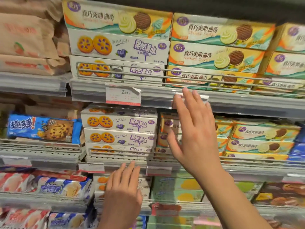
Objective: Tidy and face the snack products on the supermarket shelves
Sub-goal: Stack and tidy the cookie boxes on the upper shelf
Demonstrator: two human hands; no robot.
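I am seeing the right hand [194,129] reaching up with fingers spread wide and straight, holding nothing, its fingertips lying over the front edge of the upper shelf [247,103] and its palm covering the yellow sandwich-cookie boxes [262,132] on the middle shelf. The left hand [123,187] is hovering lower (fingers straight and together, gripping nothing) in front of the white blueberry-cookie boxes [119,123], which are sitting stacked just left of the yellow ones.
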